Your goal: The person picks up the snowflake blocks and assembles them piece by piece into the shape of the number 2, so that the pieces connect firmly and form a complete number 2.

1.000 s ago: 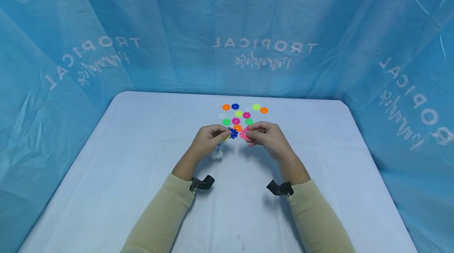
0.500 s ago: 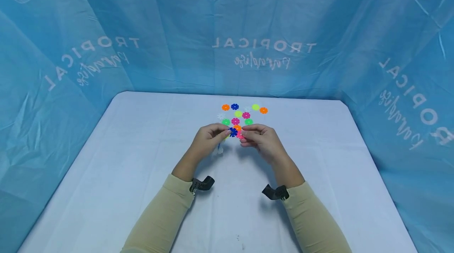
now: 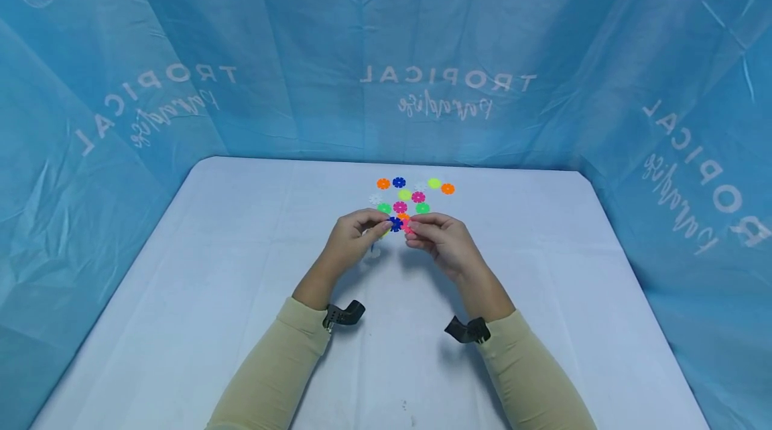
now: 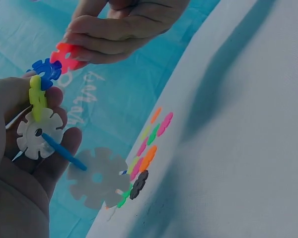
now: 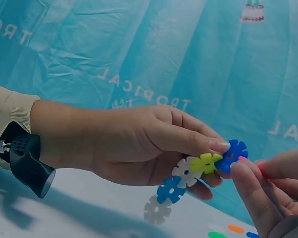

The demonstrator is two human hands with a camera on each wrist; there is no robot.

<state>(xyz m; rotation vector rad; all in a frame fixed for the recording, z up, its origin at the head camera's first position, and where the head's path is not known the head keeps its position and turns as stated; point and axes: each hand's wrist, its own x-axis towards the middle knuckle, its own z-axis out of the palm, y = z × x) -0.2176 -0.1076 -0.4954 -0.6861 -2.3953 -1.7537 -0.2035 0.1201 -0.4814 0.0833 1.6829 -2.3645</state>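
Observation:
Notched snowflake discs are linked in a chain: a dark blue disc (image 5: 232,155), a yellow disc (image 5: 206,162), a white disc (image 5: 186,171), a lighter blue disc (image 5: 171,190) and a translucent disc (image 5: 156,210) hanging lowest. My left hand (image 3: 356,234) pinches the chain near its blue and yellow end, above the table. Between the fingertips of my right hand (image 3: 445,240) is a pink disc (image 4: 64,57). Its edge meets the dark blue disc's rim in the left wrist view. My right fingers partly cover the pink disc.
Loose discs lie behind my hands on the white table (image 3: 241,269), among them an orange disc (image 3: 383,183), a green disc (image 3: 423,208) and a black disc (image 4: 139,185). A blue printed curtain (image 3: 313,48) encloses the back and sides.
My right hand has moved left, bringing the pink disc against the dark blue one. The left hand has stayed nearly still, while the chain's lower end has swung up slightly.

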